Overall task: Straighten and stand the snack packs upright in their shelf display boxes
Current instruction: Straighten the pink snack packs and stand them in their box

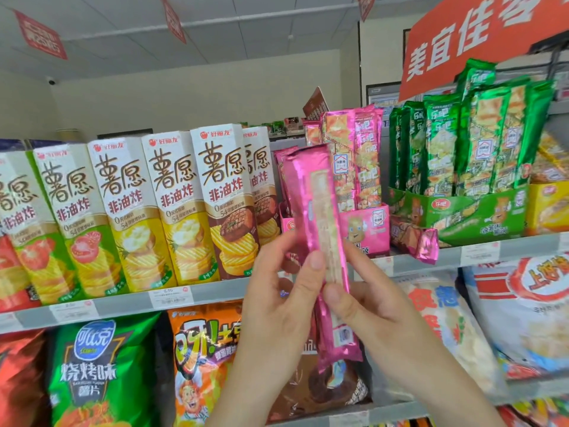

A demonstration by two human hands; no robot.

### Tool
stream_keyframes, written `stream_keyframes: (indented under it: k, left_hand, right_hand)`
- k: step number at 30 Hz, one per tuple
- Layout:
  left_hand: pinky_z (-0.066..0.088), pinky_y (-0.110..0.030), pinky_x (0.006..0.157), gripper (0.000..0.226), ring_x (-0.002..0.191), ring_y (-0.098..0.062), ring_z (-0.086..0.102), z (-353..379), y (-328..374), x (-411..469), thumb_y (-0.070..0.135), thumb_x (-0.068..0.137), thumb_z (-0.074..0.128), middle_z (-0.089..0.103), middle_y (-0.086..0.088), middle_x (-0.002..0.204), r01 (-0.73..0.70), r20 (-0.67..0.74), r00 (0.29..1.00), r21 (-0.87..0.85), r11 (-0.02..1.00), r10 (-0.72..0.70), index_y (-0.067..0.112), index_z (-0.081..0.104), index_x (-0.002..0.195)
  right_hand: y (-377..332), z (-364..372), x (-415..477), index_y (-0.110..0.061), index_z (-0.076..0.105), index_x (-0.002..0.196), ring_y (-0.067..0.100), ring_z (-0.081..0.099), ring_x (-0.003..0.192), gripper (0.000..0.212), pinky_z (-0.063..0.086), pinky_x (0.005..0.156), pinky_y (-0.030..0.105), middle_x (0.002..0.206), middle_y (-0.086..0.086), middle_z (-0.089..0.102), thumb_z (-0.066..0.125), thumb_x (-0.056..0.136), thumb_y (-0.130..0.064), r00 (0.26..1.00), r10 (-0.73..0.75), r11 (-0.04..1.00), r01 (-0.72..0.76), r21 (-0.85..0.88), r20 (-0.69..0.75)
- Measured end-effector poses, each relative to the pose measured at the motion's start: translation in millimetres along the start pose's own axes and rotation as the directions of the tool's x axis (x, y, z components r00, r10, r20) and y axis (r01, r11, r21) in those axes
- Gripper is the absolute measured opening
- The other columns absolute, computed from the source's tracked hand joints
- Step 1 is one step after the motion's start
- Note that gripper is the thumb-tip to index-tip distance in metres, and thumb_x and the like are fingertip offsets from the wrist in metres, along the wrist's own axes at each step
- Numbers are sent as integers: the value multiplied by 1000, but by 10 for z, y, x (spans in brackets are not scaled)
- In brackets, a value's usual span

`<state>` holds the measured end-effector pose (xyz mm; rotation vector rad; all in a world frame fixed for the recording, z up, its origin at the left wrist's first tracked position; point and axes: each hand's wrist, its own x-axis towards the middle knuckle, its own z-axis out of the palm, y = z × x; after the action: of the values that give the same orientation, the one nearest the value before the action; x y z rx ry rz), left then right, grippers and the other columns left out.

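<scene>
A long pink snack pack (320, 229) stands nearly upright in front of the shelf, held in both hands. My left hand (283, 300) grips it from the left, thumb across its front. My right hand (366, 300) pinches it from the right, lower down. Behind it the pink display box (368, 229) holds several upright pink packs (354, 155). One pink pack (414, 237) lies flat on the shelf between the pink box and the green display box (474, 215), which holds several upright green packs (468, 140).
Tall white crisp cartons (160, 208) stand in a row left of the pink box. A yellow display box (551, 208) sits at the far right. Large snack bags (101, 374) fill the shelf below. A red sign (480, 35) hangs above.
</scene>
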<state>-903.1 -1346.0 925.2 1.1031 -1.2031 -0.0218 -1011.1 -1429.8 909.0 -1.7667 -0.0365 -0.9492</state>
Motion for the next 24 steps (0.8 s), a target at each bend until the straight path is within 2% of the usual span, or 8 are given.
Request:
stream_keyframes:
  k: [3,6,9,12,15,17,20,24]
  left_hand:
    - [56,-26,79,33,96,-13,68,-63,47,83,42,80,69,73,3,103,-2,-49,999,-159,987,-6,30,66,111]
    - [56,-35,80,32,95,-22,70,-110,59,98,38,79,76,74,-5,102,66,-74,993,-308,949,-93,29,65,109]
    - [57,-40,80,40,91,-21,68,-171,60,113,28,84,71,73,-3,97,43,-85,993,-405,913,-84,19,56,120]
    - [54,-41,84,48,102,-24,65,-283,71,134,13,83,66,67,-6,107,68,-12,996,-539,839,-88,15,48,127]
    - [55,-45,87,66,110,-26,63,-404,63,132,37,67,85,66,-8,113,139,47,989,-597,790,-139,16,54,120]
    - [58,-37,75,58,91,-20,70,-463,41,130,46,64,84,71,-3,96,148,-70,972,-564,812,-226,16,59,106]
    - [58,-27,66,28,74,-16,71,-491,-24,92,27,78,64,74,-1,84,159,-145,954,-497,853,-262,13,63,102]
    - [57,-23,62,24,77,-18,72,-496,-60,53,14,79,68,75,-6,87,167,-123,961,-457,873,-248,13,67,103]
  right_hand:
    - [32,-9,-34,-59,45,132,3,69,93,56,50,75,13,104,-13,74,67,80,-58,1000,12,997,-13,-74,-7]
    - [46,-93,-82,-50,60,121,8,70,95,50,52,76,16,109,-11,73,61,76,-71,998,66,998,-66,-16,11]
    - [64,-221,-148,-38,70,108,20,71,69,58,54,61,24,87,5,74,60,69,-79,979,188,973,-196,123,72]
    - [113,-343,-143,-30,75,103,17,60,56,64,45,51,24,73,8,69,76,56,-74,975,185,971,-162,175,-125]
    - [97,-463,-128,-32,75,103,11,63,69,49,51,56,20,88,-4,74,81,62,-57,952,84,995,-63,77,-294]
    - [69,-551,-144,-33,74,104,5,66,80,40,52,64,15,97,-8,75,77,66,-43,938,38,999,-27,35,-345]
    - [37,-631,-152,-30,75,103,2,68,83,38,52,68,12,97,-7,75,76,66,-36,926,-15,1000,14,-6,-378]
    - [-18,-686,-99,-28,73,108,12,69,90,51,55,78,21,100,-5,74,86,62,-43,914,-47,996,74,51,-402]
